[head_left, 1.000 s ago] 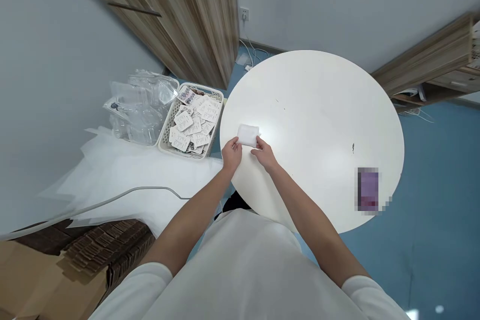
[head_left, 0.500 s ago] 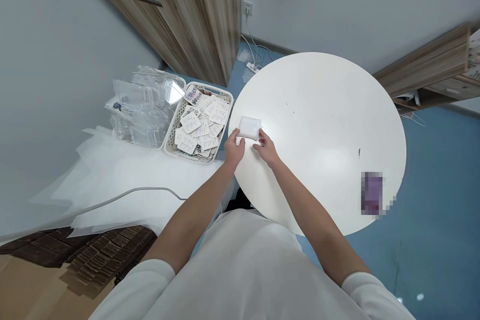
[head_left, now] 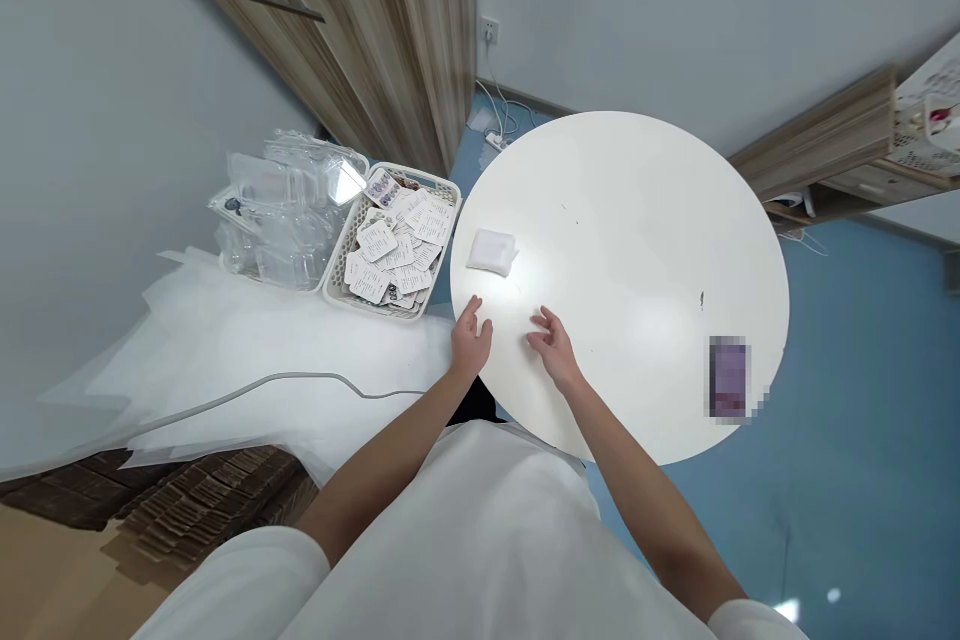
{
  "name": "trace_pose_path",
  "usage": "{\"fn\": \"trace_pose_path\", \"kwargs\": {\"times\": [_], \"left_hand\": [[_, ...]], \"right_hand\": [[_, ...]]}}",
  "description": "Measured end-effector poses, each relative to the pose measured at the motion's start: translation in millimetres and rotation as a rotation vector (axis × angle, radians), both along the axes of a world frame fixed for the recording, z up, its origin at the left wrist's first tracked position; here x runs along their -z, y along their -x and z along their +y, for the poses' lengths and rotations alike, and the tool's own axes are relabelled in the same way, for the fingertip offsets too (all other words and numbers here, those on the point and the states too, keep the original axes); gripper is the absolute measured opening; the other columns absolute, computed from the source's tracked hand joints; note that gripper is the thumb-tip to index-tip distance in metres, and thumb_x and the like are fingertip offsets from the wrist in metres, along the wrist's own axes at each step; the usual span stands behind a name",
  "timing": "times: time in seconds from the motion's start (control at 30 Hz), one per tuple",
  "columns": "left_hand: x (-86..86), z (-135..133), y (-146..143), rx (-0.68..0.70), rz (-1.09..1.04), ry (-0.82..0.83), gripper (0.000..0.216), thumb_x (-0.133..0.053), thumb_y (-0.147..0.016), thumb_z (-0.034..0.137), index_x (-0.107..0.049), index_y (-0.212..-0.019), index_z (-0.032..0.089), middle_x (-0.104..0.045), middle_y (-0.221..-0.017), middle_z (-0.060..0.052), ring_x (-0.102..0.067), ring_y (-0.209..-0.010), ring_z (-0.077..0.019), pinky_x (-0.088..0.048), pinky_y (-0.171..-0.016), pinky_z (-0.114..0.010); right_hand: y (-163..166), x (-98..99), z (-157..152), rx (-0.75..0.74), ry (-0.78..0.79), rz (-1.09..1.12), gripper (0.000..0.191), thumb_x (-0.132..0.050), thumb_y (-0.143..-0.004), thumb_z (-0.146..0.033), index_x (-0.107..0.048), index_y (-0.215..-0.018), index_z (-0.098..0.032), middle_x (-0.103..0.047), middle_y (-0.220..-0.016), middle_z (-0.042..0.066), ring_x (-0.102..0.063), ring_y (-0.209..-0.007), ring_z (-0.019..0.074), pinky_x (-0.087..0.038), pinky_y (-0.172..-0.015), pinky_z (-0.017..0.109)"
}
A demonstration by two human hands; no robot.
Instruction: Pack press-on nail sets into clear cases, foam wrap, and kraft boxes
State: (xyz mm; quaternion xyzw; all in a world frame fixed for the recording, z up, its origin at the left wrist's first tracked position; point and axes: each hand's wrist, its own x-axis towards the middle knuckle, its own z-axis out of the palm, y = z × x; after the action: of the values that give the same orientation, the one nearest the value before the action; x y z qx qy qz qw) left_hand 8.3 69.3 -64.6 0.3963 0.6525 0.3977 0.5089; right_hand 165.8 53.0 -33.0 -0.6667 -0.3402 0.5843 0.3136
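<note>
A small white wrapped packet (head_left: 492, 251) lies flat on the left part of the round white table (head_left: 630, 200). My left hand (head_left: 471, 342) is over the table's near left edge, just short of the packet, fingers apart and holding nothing. To its right, my right hand (head_left: 554, 348) hovers over the tabletop with fingers spread and nothing in them. Neither hand touches the packet.
Left of the table stands a white basket (head_left: 336, 292) of printed cards, beside a pile of clear plastic packs (head_left: 274, 210). White foam sheets (head_left: 262, 340) with a grey cable (head_left: 300, 376) spread nearer me. A blurred purple object (head_left: 729, 378) lies at the table's right.
Both hands have let go of the packet and drawn back toward me, the right one also moving rightward. The packet stays on the table. The view has shifted slightly.
</note>
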Motion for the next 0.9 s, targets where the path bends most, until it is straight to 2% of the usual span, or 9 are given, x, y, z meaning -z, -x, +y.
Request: {"fn": "trace_pose_path", "kwargs": {"times": [0.13, 0.27, 0.47, 0.57, 0.73, 0.83, 0.9], "left_hand": [[-0.5, -26.9, -6.5, 0.049, -0.036, 0.027, 0.033, -0.048, -0.078, 0.014, -0.051, -0.11, 0.02, -0.046, -0.127, -0.006, -0.041, -0.118, -0.0154, -0.033, -0.101, -0.032], [-5.8, -40.9, -17.5, 0.11, -0.013, 0.061, 0.028, -0.05, -0.078, 0.019, -0.054, -0.105, 0.02, -0.055, -0.116, -0.006, -0.049, -0.11, -0.016, -0.038, -0.097, -0.033], [-36.9, -63.9, -30.5, 0.264, 0.087, -0.003, 0.022, -0.051, -0.077, 0.028, -0.059, -0.096, 0.019, -0.062, -0.101, -0.006, -0.059, -0.091, -0.0158, -0.045, -0.085, -0.031], [-52.4, -89.9, -28.3, 0.256, 0.154, -0.014, 0.025, -0.048, -0.078, 0.031, -0.057, -0.098, 0.019, -0.061, -0.104, -0.006, -0.059, -0.089, -0.0153, -0.047, -0.081, -0.03], [-68.8, -148.4, -8.8, 0.147, 0.312, -0.039, 0.028, -0.045, -0.08, 0.032, -0.055, -0.104, 0.02, -0.061, -0.103, -0.005, -0.059, -0.089, -0.0156, -0.048, -0.077, -0.028], [-78.2, -183.2, 15.5, 0.088, 0.49, -0.081, 0.028, -0.044, -0.08, 0.031, -0.055, -0.104, 0.021, -0.06, -0.105, -0.005, -0.056, -0.095, -0.0182, -0.047, -0.08, -0.031], [-84.0, -204.6, 36.0, -0.007, 0.62, -0.087, 0.028, -0.044, -0.081, 0.031, -0.055, -0.104, 0.021, -0.059, -0.107, -0.006, -0.054, -0.099, -0.0202, -0.045, -0.082, -0.033]], "right_hand": [[-21.2, -0.6, -39.8, 0.056, 0.047, -0.044, 0.053, -0.052, -0.07, -0.032, -0.04, -0.121, -0.025, -0.052, -0.114, 0.007, -0.056, -0.081, 0.0142, -0.045, -0.076, 0.035], [-36.7, -4.8, -64.6, 0.064, 0.06, -0.046, 0.043, -0.051, -0.07, -0.032, -0.048, -0.112, -0.022, -0.056, -0.106, 0.007, -0.057, -0.078, 0.0142, -0.045, -0.075, 0.034], [-49.9, -15.2, -78.8, -0.108, 0.021, 0.02, 0.035, -0.052, -0.07, -0.033, -0.054, -0.102, -0.019, -0.059, -0.1, 0.006, -0.058, -0.076, 0.0133, -0.045, -0.075, 0.031], [-49.8, -16.0, -79.7, -0.217, -0.001, 0.053, 0.034, -0.054, -0.069, -0.035, -0.055, -0.1, -0.019, -0.059, -0.099, 0.006, -0.058, -0.074, 0.0127, -0.045, -0.075, 0.031], [-25.8, -11.6, -81.0, -0.435, -0.021, 0.1, 0.034, -0.055, -0.068, -0.035, -0.056, -0.098, -0.018, -0.06, -0.096, 0.006, -0.058, -0.073, 0.0124, -0.045, -0.073, 0.03], [4.2, -10.4, -83.8, -0.6, -0.042, 0.102, 0.035, -0.054, -0.069, -0.034, -0.056, -0.099, -0.018, -0.06, -0.094, 0.005, -0.057, -0.073, 0.0125, -0.046, -0.072, 0.029], [27.0, -11.3, -86.4, -0.733, -0.074, 0.095, 0.036, -0.054, -0.069, -0.034, -0.055, -0.102, -0.018, -0.061, -0.095, 0.006, -0.057, -0.073, 0.0126, -0.046, -0.07, 0.029]]}}
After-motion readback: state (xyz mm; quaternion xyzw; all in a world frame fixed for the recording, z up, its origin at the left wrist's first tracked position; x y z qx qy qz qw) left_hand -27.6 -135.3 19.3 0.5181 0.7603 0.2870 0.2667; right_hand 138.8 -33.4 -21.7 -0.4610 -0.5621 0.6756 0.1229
